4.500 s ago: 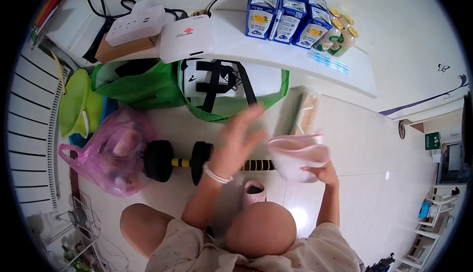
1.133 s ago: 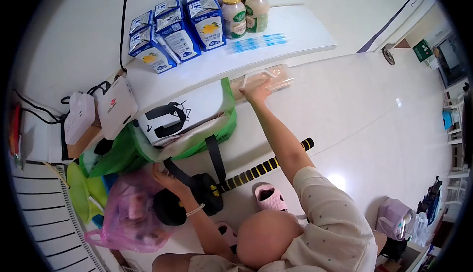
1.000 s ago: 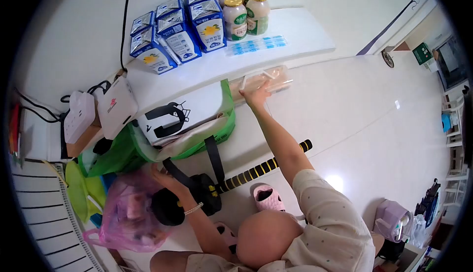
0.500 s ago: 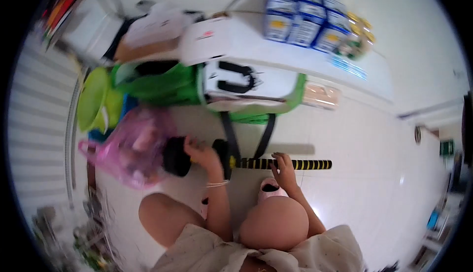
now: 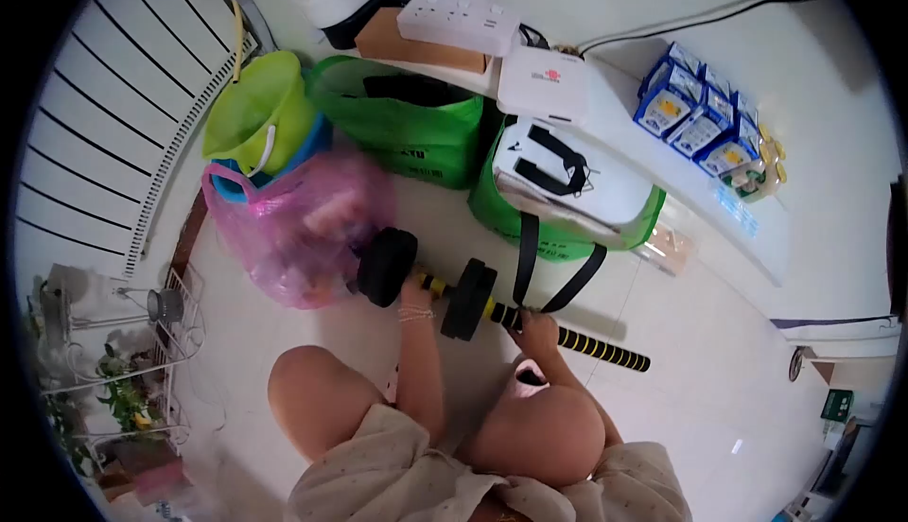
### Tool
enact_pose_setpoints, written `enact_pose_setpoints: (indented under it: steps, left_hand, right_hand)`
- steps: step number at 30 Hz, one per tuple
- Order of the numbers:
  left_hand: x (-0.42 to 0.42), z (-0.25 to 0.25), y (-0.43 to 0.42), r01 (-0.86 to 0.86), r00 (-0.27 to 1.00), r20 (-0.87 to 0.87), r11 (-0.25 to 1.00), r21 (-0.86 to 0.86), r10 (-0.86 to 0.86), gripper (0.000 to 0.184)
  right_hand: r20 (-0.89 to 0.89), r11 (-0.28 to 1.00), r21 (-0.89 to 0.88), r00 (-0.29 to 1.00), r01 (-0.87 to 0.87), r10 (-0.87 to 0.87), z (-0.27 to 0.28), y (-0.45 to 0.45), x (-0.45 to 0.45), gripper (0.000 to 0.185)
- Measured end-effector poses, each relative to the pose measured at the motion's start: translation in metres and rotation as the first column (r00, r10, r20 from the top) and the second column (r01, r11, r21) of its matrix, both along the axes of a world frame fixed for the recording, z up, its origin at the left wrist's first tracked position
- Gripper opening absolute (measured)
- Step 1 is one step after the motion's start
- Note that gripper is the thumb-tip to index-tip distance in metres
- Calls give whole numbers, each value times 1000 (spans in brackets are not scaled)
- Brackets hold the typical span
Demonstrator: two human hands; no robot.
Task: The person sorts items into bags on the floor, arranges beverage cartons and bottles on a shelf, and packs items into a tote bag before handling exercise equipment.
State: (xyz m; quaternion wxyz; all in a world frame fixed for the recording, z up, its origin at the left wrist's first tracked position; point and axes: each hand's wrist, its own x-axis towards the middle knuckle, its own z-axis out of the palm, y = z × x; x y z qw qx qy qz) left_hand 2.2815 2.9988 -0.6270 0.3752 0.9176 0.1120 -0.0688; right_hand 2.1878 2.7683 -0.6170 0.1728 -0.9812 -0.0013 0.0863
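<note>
A dumbbell with black weights (image 5: 469, 299) and a yellow-and-black handle lies at a slant in front of my knees. My left hand (image 5: 416, 293) is closed round its handle between the weights, with the fingers partly hidden. In line with the dumbbell, a black foam-like bar with yellow stripes (image 5: 605, 347) runs off to the lower right. My right hand (image 5: 536, 335) is wrapped round this bar near the right-hand weight. Whether bar and dumbbell are screwed together, I cannot tell. A pink plastic bag (image 5: 293, 229) lies right beside the left weight.
Beyond the bar stands a green-and-white bag (image 5: 577, 182) with dark straps hanging close to my right hand. Another green bag (image 5: 407, 134) and a lime bucket (image 5: 251, 111) stand further left. A white ledge (image 5: 700, 172) carries blue boxes (image 5: 700, 111), a power strip (image 5: 459, 19) and a white router (image 5: 544, 82).
My left hand has gone from above the left weight to the handle between the weights. My right hand has closed round the striped bar, nearer the weights. The view has turned and shifted.
</note>
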Motion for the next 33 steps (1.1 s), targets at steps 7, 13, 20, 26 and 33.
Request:
enact_pose_setpoints:
  steps: [7,13,20,26,33]
  left_hand:
    - [59,-56,-21,-652,709,-622,-30,-758,332,42]
    - [101,-84,-36,-581,773,-566,-40,-813,287,42]
    - [126,-89,-41,-558,793,-545,-34,-829,272,42]
    - [120,-95,-45,-557,791,-548,-49,-829,272,42]
    - [114,-101,-45,-556,779,-554,-85,-827,295,42]
  right_hand:
    - [330,996,87,944,-17,-13,-10,-15,19,33]
    - [412,991,118,911,-62,8,-14,-42,56,32]
    - [447,997,-2,892,-76,69,-16,-49,75,42]
    - [354,995,15,931,-100,88,-12,-57,88,45]
    - [407,995,-59,908,-81,98,-22,-50,79,50]
